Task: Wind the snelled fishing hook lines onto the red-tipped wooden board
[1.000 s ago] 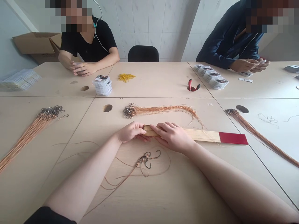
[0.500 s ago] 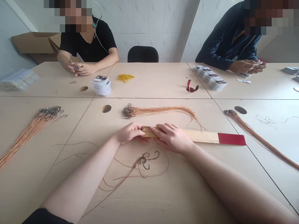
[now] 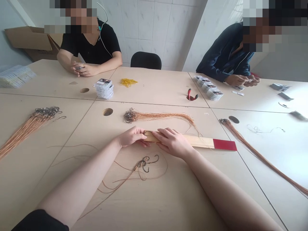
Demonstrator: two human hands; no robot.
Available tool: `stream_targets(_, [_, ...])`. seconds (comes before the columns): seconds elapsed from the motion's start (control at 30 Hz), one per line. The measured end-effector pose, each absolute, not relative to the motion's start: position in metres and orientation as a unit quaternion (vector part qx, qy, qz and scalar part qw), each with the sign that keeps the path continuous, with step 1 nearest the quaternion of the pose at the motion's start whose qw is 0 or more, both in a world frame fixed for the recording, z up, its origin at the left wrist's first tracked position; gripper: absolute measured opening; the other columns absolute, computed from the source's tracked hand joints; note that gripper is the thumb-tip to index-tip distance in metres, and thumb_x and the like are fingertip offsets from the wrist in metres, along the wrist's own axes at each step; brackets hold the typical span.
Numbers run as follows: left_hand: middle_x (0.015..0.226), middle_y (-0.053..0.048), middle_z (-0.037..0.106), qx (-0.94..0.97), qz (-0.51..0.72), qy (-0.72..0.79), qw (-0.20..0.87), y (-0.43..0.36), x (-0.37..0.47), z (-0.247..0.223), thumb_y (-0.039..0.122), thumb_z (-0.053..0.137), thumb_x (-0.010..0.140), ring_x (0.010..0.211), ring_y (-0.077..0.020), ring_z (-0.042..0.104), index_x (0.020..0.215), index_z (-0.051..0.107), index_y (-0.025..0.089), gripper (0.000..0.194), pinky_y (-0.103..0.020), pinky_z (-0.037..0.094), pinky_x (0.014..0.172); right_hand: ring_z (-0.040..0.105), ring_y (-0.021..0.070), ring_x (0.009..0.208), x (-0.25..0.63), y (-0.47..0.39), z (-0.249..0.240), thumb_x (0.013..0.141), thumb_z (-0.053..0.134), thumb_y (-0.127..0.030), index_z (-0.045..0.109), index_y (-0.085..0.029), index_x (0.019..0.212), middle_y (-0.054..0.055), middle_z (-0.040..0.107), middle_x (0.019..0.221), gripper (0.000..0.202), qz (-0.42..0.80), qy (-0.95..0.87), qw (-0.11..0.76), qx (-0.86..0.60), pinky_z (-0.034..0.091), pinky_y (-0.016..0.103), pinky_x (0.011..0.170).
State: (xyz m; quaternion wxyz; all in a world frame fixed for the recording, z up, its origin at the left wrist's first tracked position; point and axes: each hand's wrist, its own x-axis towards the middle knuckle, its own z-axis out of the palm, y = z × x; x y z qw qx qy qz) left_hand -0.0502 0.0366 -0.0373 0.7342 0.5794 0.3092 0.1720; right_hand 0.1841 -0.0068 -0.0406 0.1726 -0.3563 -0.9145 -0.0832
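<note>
A flat wooden strip [image 3: 199,141] with a dark red end lies crosswise in front of me. My left hand [image 3: 132,136] is closed around its left end, thumb on top. There a thin curved piece, like a fish hook's bend, shows against the wood; the fingers partly hide it. My right hand [image 3: 175,141] grips the strip just to the right, fingers laid over its upper face. Nearer to me lie several loose fish hooks [image 3: 145,164] with thin orange-brown lines. Beyond the strip rests a bundle of hooks with orange lines [image 3: 158,116].
Further hook bundles lie left [image 3: 36,123] and right [image 3: 243,141]. Red-handled pliers [image 3: 192,95] stand in a table hole. Across the table are stacked clear boxes [image 3: 104,89], a yellow pile [image 3: 128,82], more boxes [image 3: 209,87] and two seated people. Table holes [image 3: 107,112] and seams cross the surface.
The camera view has tilted and shifted slightly, so things on the right sit further left. Both hands keep nearly the same hold on the wooden strip.
</note>
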Motion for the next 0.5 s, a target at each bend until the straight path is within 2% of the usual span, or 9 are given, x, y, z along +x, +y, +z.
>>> stream_targets(0.2, [0.09,-0.011,0.068,0.573,0.18,0.311,0.737,0.037,-0.052,-0.04,0.023,0.056,0.078,0.079,-0.019,0.067,0.096,0.063,0.009,0.024,-0.025,0.055,0.065,0.051,0.0185,0.096,0.182,-0.011,-0.039,0.095,0.035,-0.033,0.043,-0.02,0.132,0.01,0.053,0.12,0.039,-0.112,-0.91,0.153,-0.369,0.04,0.033,0.081])
stream_targets(0.37, [0.086,-0.011,0.068,0.602,0.167,0.314,0.714,0.033,-0.049,-0.039,0.024,0.056,0.079,0.08,-0.0191,0.067,0.089,0.065,0.009,0.02,-0.025,0.055,0.067,0.049,0.0216,0.101,0.183,-0.028,-0.041,0.095,0.034,-0.027,0.034,-0.024,0.137,0.009,0.048,0.128,0.042,-0.138,-0.89,0.117,-0.418,0.036,0.037,0.082])
stream_targets(0.5, [0.089,-0.01,0.068,0.628,0.164,0.308,0.696,0.028,-0.047,-0.037,0.025,0.055,0.082,0.081,-0.0183,0.067,0.096,0.064,0.011,0.023,-0.027,0.055,0.069,0.044,0.0226,0.107,0.188,-0.034,-0.048,0.092,0.038,-0.019,0.033,-0.027,0.138,0.009,0.042,0.134,0.047,-0.142,-0.888,0.114,-0.422,0.033,0.039,0.085])
